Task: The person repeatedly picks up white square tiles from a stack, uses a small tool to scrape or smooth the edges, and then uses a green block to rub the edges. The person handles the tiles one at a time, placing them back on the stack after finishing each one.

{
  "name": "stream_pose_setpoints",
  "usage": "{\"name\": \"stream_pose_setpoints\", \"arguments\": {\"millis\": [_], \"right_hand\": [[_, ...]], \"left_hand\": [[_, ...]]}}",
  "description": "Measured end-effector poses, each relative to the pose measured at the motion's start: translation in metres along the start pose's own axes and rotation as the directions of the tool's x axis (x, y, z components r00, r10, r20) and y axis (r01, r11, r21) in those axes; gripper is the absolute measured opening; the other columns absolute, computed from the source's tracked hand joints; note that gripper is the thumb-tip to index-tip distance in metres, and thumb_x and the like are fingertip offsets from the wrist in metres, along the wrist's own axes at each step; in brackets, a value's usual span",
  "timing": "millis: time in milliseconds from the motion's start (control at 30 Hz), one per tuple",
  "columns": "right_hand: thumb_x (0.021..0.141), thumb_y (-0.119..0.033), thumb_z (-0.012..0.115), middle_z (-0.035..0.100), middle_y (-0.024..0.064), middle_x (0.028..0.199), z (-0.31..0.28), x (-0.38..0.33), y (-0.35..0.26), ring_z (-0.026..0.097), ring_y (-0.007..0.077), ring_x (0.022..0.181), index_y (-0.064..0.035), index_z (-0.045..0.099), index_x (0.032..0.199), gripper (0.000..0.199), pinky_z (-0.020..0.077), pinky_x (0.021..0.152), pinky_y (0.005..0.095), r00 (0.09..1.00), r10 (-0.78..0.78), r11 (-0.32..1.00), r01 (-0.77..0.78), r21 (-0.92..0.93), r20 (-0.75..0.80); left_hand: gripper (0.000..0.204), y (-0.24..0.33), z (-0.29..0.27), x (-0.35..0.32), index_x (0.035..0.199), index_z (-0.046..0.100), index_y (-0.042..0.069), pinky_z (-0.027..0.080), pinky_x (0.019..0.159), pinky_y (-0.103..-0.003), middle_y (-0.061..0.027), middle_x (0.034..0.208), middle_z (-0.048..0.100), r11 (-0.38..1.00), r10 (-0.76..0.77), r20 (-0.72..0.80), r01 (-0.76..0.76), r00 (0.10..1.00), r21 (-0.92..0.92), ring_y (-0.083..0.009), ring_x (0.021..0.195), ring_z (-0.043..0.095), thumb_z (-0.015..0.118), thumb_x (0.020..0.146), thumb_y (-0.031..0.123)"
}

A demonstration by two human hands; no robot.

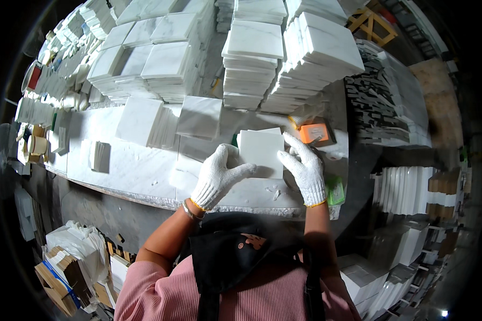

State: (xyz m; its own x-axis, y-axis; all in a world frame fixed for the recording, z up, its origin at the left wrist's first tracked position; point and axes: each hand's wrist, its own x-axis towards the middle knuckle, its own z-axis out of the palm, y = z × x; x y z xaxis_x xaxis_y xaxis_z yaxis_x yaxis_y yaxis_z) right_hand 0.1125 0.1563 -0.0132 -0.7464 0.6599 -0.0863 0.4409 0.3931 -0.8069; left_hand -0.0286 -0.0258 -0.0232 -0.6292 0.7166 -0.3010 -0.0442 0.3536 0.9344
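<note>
Left grip (218, 176): white knit glove, yellow hem; thumb and fingers spread apart at the left side of the tile pile; whether clasping it cannot be told.

Right grip (306, 170): matching glove; thumb and forefinger at the right edge of the same pile, slightly parted; firmness of hold cannot be told.

Tile pile (261, 150): white, square, at least 2 pieces slightly out of line, between the 2 grips, over the bench (139, 174).

Orange block (313, 132): on the bench, just beyond the right grip.

Green block (334, 191): just beside the right grip, to its right, near the bench's edge.

Grey-white tile (199, 116): lying beyond the left grip.

Leaning row of tiles (142, 120): beyond the left grip and to its left, slanted against each other.

Small upright tiles (97, 155): a short group, well apart from the left grip, to its left.

Tall tile stacks (251, 40): several columns, white with grey veining, beyond the 2 grips.

Dark-edged strip pile (380, 96): well apart, beyond the right grip and to its right.

Bracelet (191, 210): on the wrist below the left grip.

Apron (225, 262): black, over a pink striped shirt (155, 291), nearer the wearer than the 2 grips.
</note>
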Motion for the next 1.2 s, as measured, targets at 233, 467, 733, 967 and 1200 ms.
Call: {"name": "stream_pose_setpoints", "arguments": {"millis": [233, 467, 733, 967, 1200], "right_hand": [[0.087, -0.013, 0.075, 0.066, 0.0052, 0.116, -0.001, -0.014, -0.005, 0.061, 0.0113, 0.1, -0.006, 0.064, 0.129, 0.044, 0.0492, 0.089, 0.0268, 0.992, 0.079, 0.897, -0.026, 0.442, -0.102], [0.088, -0.013, 0.074, 0.071, 0.0088, 0.105, -0.027, -0.059, -0.021, 0.064, 0.011, 0.092, 0.0019, 0.066, 0.121, 0.037, 0.0528, 0.082, 0.0258, 0.981, 0.191, 0.84, -0.183, 0.51, 0.037], [0.086, -0.011, 0.075, 0.071, 0.012, 0.105, -0.043, -0.09, -0.028, 0.068, 0.0165, 0.094, -0.0007, 0.068, 0.117, 0.033, 0.0559, 0.079, 0.0298, 0.999, 0.05, 0.957, -0.043, 0.288, -0.016], [0.088, -0.009, 0.073, 0.073, 0.0118, 0.101, -0.05, -0.097, -0.017, 0.07, 0.0176, 0.092, 0.0, 0.07, 0.112, 0.026, 0.0551, 0.081, 0.0303, 0.989, -0.04, 0.967, 0.075, 0.245, -0.145], [0.097, -0.02, 0.06, 0.073, 0.0083, 0.096, -0.065, -0.097, -0.002, 0.069, 0.0151, 0.09, -0.001, 0.072, 0.108, 0.025, 0.0532, 0.076, 0.0261, 0.96, 0.215, 0.908, -0.128, 0.4, -0.181]], "left_hand": [[0.038, 0.011, 0.005, -0.007, 0.1, 0.052, 0.002, 0.053, 0.063, -0.027, -0.0052, 0.087, 0.062, 0.928, 0.0, 0.097, 0.036, 0.995, -0.37, -0.0121, 0.074, 0.062, 0.082, 0.08, 0.016], [0.047, 0.011, 0.023, -0.026, 0.121, 0.053, 0.0, 0.053, 0.078, -0.03, -0.0064, 0.104, 0.066, 0.772, 0.033, 0.316, 0.176, 0.948, -0.61, -0.0157, 0.092, 0.063, 0.079, 0.082, 0.007], [0.04, -0.001, 0.043, -0.027, 0.123, 0.062, 0.003, 0.049, 0.082, -0.027, -0.0028, 0.107, 0.068, 0.811, 0.014, 0.528, 0.299, 0.849, -0.502, -0.0095, 0.096, 0.06, 0.075, 0.089, 0.017], [0.039, -0.006, 0.066, -0.028, 0.115, 0.063, 0.004, 0.049, 0.076, -0.026, -0.0006, 0.098, 0.065, 0.796, 0.017, 0.529, 0.309, 0.848, -0.52, -0.0091, 0.087, 0.058, 0.081, 0.083, 0.016], [0.035, -0.013, 0.084, -0.029, 0.113, 0.062, 0.003, 0.048, 0.075, -0.025, -0.0004, 0.098, 0.065, 0.858, 0.004, 0.544, 0.277, 0.839, -0.433, -0.0085, 0.085, 0.057, 0.078, 0.087, 0.02]]}}
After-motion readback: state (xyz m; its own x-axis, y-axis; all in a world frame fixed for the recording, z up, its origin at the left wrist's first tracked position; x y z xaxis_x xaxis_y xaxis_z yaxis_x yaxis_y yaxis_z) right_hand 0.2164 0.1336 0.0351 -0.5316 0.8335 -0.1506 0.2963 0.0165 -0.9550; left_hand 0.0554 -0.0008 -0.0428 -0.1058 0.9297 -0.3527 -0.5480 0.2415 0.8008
